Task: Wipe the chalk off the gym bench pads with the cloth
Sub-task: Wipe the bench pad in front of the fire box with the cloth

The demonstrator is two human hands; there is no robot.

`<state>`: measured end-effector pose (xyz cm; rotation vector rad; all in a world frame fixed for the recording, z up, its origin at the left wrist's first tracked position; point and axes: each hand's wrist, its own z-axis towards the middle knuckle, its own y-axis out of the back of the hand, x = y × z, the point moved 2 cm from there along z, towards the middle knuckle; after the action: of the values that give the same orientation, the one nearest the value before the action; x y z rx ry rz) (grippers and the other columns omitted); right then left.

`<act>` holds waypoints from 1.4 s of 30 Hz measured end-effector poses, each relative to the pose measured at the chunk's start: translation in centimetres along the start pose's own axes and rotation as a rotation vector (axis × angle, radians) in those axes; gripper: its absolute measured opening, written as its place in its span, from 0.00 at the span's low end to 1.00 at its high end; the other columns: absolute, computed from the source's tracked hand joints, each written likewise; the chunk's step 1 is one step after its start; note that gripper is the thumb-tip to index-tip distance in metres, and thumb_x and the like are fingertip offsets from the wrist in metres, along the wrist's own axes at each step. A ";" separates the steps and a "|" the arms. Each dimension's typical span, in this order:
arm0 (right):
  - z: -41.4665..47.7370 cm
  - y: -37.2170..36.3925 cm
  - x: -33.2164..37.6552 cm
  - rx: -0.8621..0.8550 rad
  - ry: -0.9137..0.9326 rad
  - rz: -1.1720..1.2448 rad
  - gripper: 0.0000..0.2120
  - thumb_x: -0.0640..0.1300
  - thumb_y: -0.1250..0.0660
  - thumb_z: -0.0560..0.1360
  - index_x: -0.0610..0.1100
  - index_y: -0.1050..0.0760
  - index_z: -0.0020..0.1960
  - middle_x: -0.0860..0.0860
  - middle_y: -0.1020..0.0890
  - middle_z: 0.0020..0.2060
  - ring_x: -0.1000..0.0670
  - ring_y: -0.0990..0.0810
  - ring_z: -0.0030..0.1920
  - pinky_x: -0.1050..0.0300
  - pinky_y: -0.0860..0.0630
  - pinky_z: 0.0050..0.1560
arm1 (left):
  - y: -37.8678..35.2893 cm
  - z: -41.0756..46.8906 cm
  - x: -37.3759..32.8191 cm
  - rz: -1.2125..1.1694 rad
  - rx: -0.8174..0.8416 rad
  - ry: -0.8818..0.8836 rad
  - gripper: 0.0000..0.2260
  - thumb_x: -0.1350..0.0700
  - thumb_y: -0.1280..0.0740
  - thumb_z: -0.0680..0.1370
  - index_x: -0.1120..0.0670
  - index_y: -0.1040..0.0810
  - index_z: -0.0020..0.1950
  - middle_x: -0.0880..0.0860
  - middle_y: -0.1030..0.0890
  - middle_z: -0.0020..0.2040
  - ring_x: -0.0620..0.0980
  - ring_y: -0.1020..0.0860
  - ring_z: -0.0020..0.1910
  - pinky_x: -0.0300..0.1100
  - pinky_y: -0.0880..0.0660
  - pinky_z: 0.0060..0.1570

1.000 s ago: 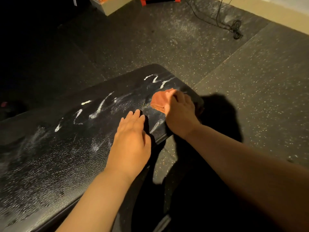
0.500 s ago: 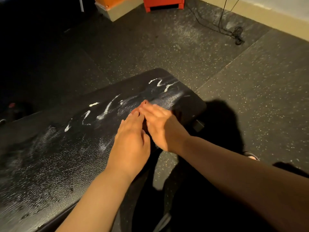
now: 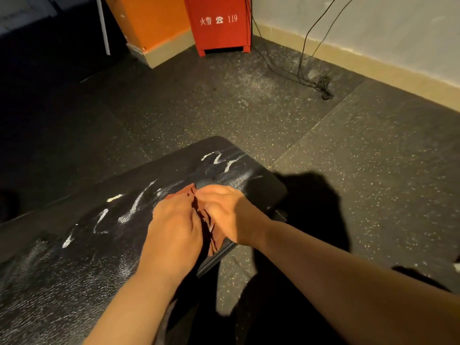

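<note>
Left hand [image 3: 174, 227], flat on the pad half a second ago, now curls its fingers into the cloth [image 3: 189, 194]. Right hand [image 3: 230, 212] has closed up against it and grips the same cloth from the other side. Hands together, knuckles nearly touching, rust-orange fabric bunched between them, with a fold hanging down between the wrists.

Cloth is held over the near edge of the bench pad [image 3: 62, 282], close to its far end; whether it touches the pad I cannot tell.

Pad black and grained. Chalk strokes [image 3: 135, 207] run in white squiggles left of the hands, with more beyond the fingers at the far end. Fainter smears nearer the camera.

Speckled rubber floor [image 3: 361, 183] all round. Red cabinet [image 3: 219, 23] marked 119 against the wall, orange box [image 3: 154, 23] beside it, black cable [image 3: 322, 89] trailing along the skirting.
</note>
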<state>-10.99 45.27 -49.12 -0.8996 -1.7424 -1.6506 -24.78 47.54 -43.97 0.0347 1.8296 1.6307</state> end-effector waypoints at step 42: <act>3.1 2.3 -5.3 -0.378 -0.245 0.056 0.22 0.43 0.46 0.84 0.40 0.37 0.77 0.47 0.35 0.77 0.49 0.39 0.76 0.65 0.48 0.70 | -2.9 5.1 -1.3 0.569 0.285 -0.106 0.27 0.42 0.53 0.84 0.52 0.44 0.81 0.56 0.36 0.69 0.59 0.39 0.66 0.53 0.42 0.70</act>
<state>-5.78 47.94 -52.15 -1.3597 -1.5622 -1.9354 -20.11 50.73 -45.92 0.8169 2.0693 1.6649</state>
